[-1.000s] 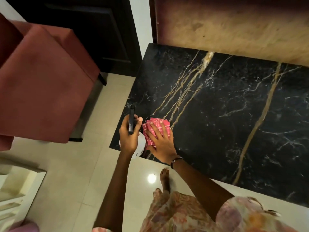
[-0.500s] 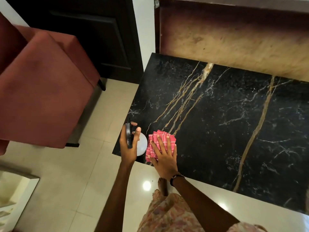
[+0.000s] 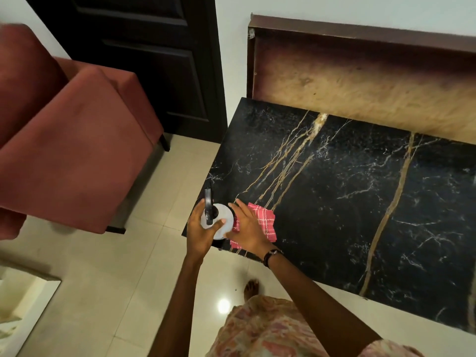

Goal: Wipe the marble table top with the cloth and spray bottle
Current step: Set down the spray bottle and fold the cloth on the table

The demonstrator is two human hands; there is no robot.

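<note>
Gripping the white spray bottle (image 3: 218, 222) over the near-left corner, the left hand (image 3: 199, 229) has drawn closer to the right hand (image 3: 248, 229). That flat, open right hand has slid the pink checked cloth (image 3: 265, 222) rightward along the black marble table top (image 3: 360, 202); wiping looks barely begun.

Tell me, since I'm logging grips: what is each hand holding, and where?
The left hand grips the spray bottle around its body, below the black trigger head. The right hand holds nothing; it presses flat on the cloth.
</note>
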